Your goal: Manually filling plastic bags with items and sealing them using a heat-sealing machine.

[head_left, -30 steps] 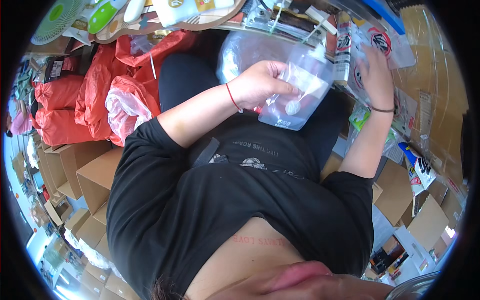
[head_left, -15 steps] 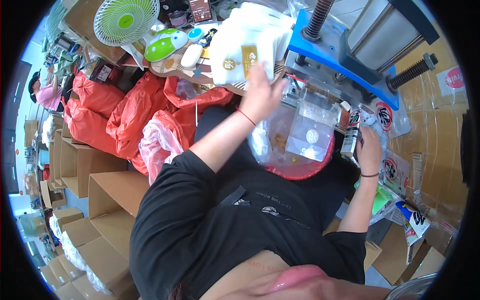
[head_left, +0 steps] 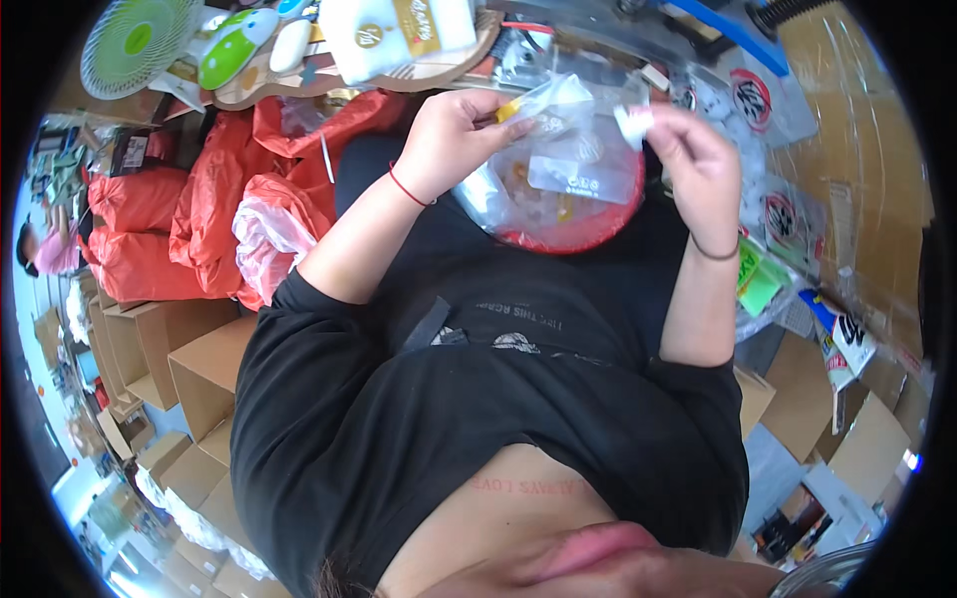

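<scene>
Over a red-rimmed basin (head_left: 583,239) at my lap, my left hand (head_left: 454,140) is closed on a translucent plastic bag (head_left: 568,92) with a gold patch near my fingers. To its right my right hand (head_left: 698,164) pinches a small white piece (head_left: 634,124), whose kind I cannot make out. The two hands are apart. Below them, the basin is lined with clear plastic, and a clear bag with white print (head_left: 588,174) lies across it. Beyond my left hand rests a stack of white bags with gold print (head_left: 384,50).
Red plastic sacks (head_left: 219,189) are heaped to the left, beside open cardboard boxes (head_left: 159,339). A green-and-white fan (head_left: 140,45) stands at the far left. A press with a blue plate (head_left: 733,30) is at the far right, near a taped cardboard wall (head_left: 847,130).
My left hand has come from the bag stack to above the basin and now holds a bag. My right hand has risen from beside a can, pinching a white piece. The view has shifted.
</scene>
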`<state>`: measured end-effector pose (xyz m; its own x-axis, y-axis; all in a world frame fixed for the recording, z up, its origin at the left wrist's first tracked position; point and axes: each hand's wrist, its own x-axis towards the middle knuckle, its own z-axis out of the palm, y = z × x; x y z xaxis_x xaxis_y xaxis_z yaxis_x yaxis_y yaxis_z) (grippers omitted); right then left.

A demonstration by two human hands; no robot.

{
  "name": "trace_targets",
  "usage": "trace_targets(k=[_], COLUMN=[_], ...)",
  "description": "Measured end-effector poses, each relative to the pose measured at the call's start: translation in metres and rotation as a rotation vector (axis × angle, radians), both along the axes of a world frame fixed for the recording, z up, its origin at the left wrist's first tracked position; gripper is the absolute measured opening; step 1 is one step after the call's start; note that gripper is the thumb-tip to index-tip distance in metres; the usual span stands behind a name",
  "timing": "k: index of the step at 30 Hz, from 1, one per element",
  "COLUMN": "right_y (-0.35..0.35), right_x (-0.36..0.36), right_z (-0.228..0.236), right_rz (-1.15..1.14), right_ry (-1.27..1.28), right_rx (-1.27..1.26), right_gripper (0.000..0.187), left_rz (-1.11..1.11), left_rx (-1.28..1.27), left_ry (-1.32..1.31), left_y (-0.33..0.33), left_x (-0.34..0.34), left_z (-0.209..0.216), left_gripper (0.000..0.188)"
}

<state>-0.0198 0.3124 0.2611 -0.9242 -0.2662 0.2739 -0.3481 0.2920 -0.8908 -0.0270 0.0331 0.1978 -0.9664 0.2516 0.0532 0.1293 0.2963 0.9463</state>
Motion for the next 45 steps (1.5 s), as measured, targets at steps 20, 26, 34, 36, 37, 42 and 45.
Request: trace_targets(k=[20,26,34,36,37,42,45], right_y=[0.105,0.099,0.103,0.091,0.083,0.026,-0.002], right_x=[-0.021,-0.021,-0.008,0.002,0.006,0.004,-0.003], right_z=[-0.027,-0.045,-0.033,-0.025,-0.024,-0.019,-0.004], right_rz=[-0.230,-0.390,-0.453,-0.596,-0.662,-0.102,0.006], right_ry=[0.174,0.048,0.435,0.152,0.010,0.045,0.026], right_rx=[1.045,1.114,0.816,0.600,0.489,0.137,-0.009], right_gripper=[0.024,0.025,0.023,0.024,0.024,0.021,0.020], left_rz=[-0.292,0.015,0.323,0.246,0.241,0.087,-0.011], left_rx=[0.711,0.285,-0.580,-0.751,-0.750,-0.036,-0.210], left_ry=[-0.627,-0.355,0.682,0.760,0.756,0.117,0.071], left_y=[0.062,0.047,-0.045,-0.050,-0.047,-0.010,0.012], left_x=[-0.016,-0.045,-0.044,-0.032,-0.026,-0.001,0.008], left_z=[-0.004,-0.003,-0.043,-0.049,-0.048,0.002,0.014], left_gripper=[0.022,0.042,0.048,0.042,0.042,0.024,0.024])
